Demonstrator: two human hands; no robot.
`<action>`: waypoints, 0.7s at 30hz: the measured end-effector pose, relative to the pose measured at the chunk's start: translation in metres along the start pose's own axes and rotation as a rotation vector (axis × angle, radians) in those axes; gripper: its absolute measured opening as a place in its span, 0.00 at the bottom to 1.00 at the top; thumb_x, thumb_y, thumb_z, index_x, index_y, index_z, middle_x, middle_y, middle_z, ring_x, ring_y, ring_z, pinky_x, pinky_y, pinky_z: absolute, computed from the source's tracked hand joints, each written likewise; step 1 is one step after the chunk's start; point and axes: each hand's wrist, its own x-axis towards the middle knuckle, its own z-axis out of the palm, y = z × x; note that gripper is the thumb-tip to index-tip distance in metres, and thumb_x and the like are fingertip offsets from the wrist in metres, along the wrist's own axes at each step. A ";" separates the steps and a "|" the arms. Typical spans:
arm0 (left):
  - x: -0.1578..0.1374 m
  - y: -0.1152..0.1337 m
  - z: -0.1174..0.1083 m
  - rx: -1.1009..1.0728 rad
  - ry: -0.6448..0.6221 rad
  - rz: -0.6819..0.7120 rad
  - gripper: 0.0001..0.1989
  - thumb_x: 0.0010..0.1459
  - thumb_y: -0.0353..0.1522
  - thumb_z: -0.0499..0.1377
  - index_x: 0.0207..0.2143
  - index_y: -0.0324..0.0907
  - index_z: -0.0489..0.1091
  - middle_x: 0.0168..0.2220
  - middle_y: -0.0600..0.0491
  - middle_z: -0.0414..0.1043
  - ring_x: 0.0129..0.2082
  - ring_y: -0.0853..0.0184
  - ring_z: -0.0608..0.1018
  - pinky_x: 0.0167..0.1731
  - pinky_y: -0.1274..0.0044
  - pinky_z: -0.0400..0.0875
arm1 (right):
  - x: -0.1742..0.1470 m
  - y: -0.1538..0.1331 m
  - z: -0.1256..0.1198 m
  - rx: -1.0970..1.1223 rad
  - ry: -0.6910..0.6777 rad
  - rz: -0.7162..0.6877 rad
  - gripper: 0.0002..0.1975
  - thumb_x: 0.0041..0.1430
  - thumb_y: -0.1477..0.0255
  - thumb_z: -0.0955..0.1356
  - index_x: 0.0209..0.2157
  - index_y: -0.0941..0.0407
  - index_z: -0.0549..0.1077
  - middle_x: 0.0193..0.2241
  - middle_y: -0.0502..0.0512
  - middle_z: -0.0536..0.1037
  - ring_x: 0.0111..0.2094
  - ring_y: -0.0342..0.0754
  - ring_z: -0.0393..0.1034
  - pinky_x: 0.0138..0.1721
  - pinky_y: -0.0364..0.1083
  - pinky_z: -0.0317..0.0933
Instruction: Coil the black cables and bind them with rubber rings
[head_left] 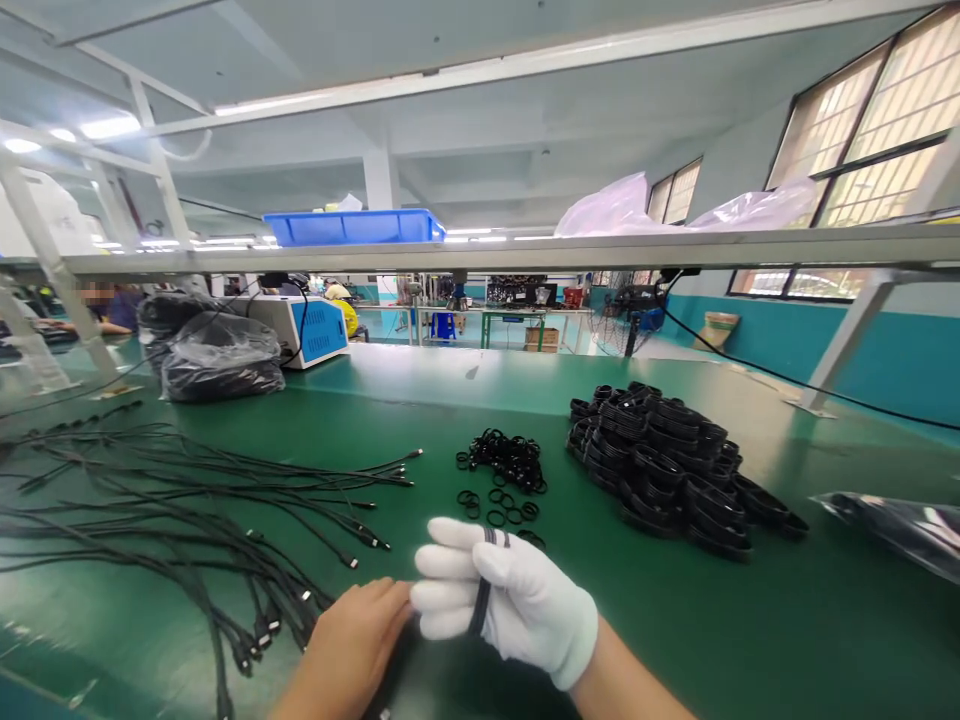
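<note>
Hands close together. Right hand (517,605), white-gloved: thumb clamped over black cord (480,605) running across palm. Left hand (356,635), bare, just beside it; grip cannot be told. Near left: loose black cables (281,580) on green table (585,620). Beyond hands: piled black rings (510,460); to right, heap of coiled cables (667,465). Far left: plastic bag (221,360), blue-and-white machine (300,330).

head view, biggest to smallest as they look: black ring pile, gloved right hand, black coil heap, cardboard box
1. Black coil heap
2. Gloved right hand
3. Black ring pile
4. Cardboard box
</note>
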 end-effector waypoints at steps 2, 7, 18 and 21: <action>-0.010 0.006 0.005 0.198 0.033 0.044 0.13 0.60 0.29 0.47 0.31 0.46 0.71 0.29 0.54 0.75 0.29 0.64 0.75 0.29 0.77 0.65 | 0.002 -0.004 0.000 -0.034 0.047 -0.057 0.17 0.43 0.69 0.75 0.28 0.59 0.64 0.23 0.45 0.57 0.25 0.39 0.54 0.27 0.41 0.46; -0.013 0.043 -0.002 0.363 0.040 0.186 0.11 0.58 0.25 0.50 0.28 0.44 0.69 0.26 0.54 0.73 0.26 0.64 0.74 0.28 0.74 0.62 | 0.002 0.002 -0.010 -0.279 0.344 -0.063 0.22 0.42 0.68 0.75 0.38 0.60 0.68 0.28 0.50 0.68 0.30 0.43 0.64 0.37 0.47 0.56; 0.028 0.024 -0.072 -0.441 -0.275 0.020 0.03 0.45 0.31 0.63 0.25 0.42 0.71 0.22 0.60 0.71 0.24 0.72 0.70 0.23 0.83 0.59 | -0.011 0.028 -0.019 -0.283 -0.034 0.439 0.27 0.45 0.63 0.73 0.44 0.64 0.69 0.35 0.64 0.73 0.35 0.53 0.71 0.39 0.57 0.59; 0.026 0.015 -0.050 -0.624 -0.254 -0.070 0.06 0.47 0.33 0.60 0.24 0.38 0.71 0.21 0.58 0.70 0.23 0.72 0.70 0.22 0.83 0.61 | -0.007 0.034 -0.016 -0.151 -0.095 0.450 0.18 0.44 0.67 0.72 0.36 0.63 0.69 0.28 0.55 0.70 0.29 0.46 0.67 0.34 0.49 0.58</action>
